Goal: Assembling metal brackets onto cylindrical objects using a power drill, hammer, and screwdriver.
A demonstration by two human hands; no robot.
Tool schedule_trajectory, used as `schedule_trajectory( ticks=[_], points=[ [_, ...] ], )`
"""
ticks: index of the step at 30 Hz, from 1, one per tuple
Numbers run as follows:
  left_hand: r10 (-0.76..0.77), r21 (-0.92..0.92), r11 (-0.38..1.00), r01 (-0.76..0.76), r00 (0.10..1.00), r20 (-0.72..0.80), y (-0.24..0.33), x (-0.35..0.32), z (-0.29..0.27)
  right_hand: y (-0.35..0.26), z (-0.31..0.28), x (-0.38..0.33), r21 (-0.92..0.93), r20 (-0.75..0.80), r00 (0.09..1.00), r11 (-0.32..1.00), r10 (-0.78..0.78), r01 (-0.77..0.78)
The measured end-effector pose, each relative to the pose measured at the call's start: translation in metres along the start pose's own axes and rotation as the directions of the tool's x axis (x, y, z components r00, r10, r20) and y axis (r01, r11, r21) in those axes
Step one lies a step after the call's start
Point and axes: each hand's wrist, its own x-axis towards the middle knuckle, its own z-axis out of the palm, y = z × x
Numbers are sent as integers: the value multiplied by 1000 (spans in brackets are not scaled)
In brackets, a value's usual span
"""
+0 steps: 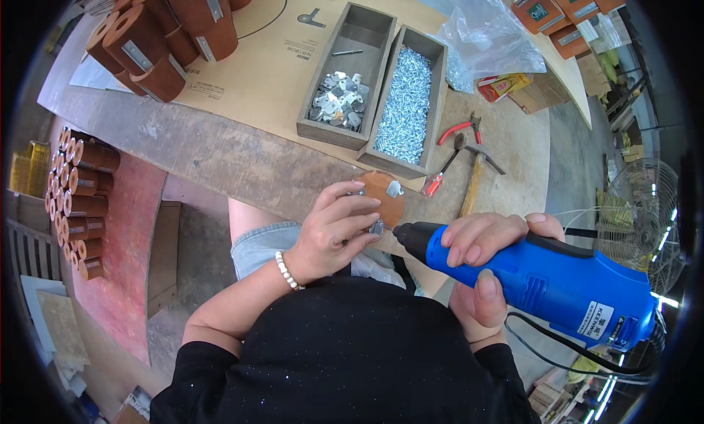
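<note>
My left hand (pixel 339 226), a beaded bracelet at its wrist, closes its fingers around a round brown wooden piece (pixel 378 183). Small bent metal plates (pixel 394 189) sit on its face; one is by my fingertips. In my right hand (pixel 484 248) is a blue electric screwdriver (pixel 546 281), held level with its black nose (pixel 412 238) pointing left at the lower edge of the round piece. Whether its bit touches a screw is hidden. Ahead stand two grey wooden boxes: one with loose metal plates (pixel 341 98) and a thin metal rod, the other full of silvery screws (pixel 405 105).
Red-handled pincers (pixel 462 128), a screwdriver (pixel 434 183) and a hammer (pixel 477 176) lie right of the boxes. Brown wooden cylinders with metal strips (pixel 139 46) stack at the far left; more (pixel 88 197) lie on a lower board. A plastic bag (pixel 488 32) and a fan (pixel 638 211) are at right.
</note>
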Motion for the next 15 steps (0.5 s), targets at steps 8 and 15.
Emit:
schedule_trajectory(
  ticks=[8,15],
  points=[
    [0,-10,1000,0,1000,3,0,1,-1,-2,3,0,-3,-32,999,1000,23,-23],
    [-4,-16,1000,4,1000,9,-1,0,-1,-1,5,0,12,-62,996,998,59,-58]
  ],
)
